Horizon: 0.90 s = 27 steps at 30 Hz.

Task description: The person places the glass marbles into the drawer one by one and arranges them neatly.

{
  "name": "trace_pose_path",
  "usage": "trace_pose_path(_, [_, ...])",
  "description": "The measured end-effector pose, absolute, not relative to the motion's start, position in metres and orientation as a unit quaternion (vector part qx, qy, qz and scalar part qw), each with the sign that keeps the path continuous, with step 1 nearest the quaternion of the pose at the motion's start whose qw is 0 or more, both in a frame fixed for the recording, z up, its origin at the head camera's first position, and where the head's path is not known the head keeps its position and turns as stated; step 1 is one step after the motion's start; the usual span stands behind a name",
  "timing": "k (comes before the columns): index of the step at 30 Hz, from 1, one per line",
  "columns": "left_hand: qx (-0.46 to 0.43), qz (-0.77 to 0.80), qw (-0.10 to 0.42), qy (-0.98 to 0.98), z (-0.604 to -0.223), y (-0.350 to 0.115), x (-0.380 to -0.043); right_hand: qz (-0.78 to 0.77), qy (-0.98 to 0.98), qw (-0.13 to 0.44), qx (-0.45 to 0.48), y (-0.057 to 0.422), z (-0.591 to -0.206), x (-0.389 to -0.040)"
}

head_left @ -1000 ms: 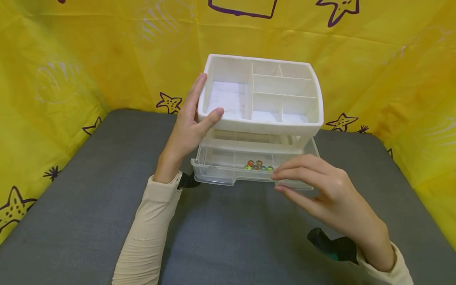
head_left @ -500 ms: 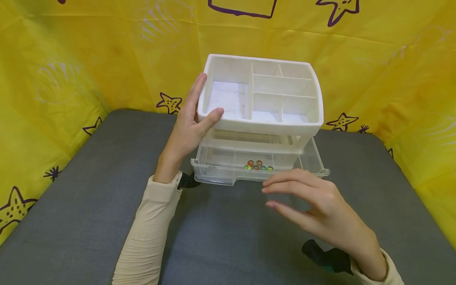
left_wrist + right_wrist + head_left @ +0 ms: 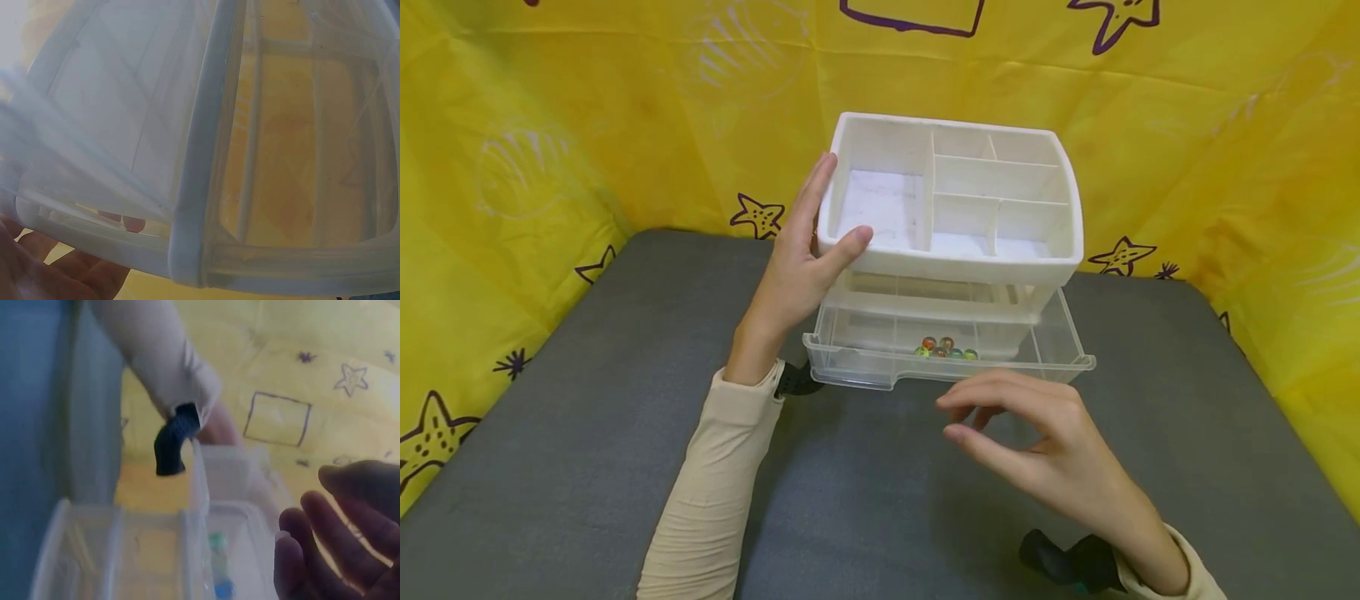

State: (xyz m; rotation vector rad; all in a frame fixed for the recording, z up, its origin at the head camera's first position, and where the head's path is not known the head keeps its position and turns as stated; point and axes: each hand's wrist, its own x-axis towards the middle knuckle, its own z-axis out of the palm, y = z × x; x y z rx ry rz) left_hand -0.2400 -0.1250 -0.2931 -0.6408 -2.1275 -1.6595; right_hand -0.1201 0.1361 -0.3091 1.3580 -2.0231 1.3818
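Observation:
A white desktop organizer (image 3: 1002, 271), its top split into compartments, stands on the grey table. My left hand (image 3: 793, 271) grips its left side, the thumb over the rim and the fingers along the wall; some fingers (image 3: 94, 275) show in the left wrist view. The clear lower drawer (image 3: 857, 364) is pulled out at the front. Several colourful glass marbles (image 3: 947, 343) lie together inside it. My right hand (image 3: 1052, 442) hovers in front of the drawer, apart from it, with loosely bent fingers and a gap between thumb and index finger. It holds nothing.
The grey table (image 3: 595, 400) surrounds the organizer. A yellow cloth (image 3: 662, 108) with printed stars and fish hangs behind and at both sides. Dark straps sit at both wrists. In the right wrist view, blurred green and blue spots (image 3: 223, 587) show inside the clear plastic.
My right hand has come away from the drawer's front edge, moving toward me and slightly left. The left hand, organizer, drawer and marbles have stayed in place.

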Motion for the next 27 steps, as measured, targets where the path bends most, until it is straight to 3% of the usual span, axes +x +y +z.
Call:
trace_pose_path(9, [-0.23, -0.584, 0.189, -0.756, -0.294, -0.125, -0.241, 0.55, -0.768, -0.008, 0.328, 0.13, -0.315, -0.111])
trace_pose_path(27, [-0.233, -0.586, 0.181, -0.755, -0.294, -0.126, -0.24, 0.626, -0.738, -0.142, 0.209, 0.11, -0.336, -0.113])
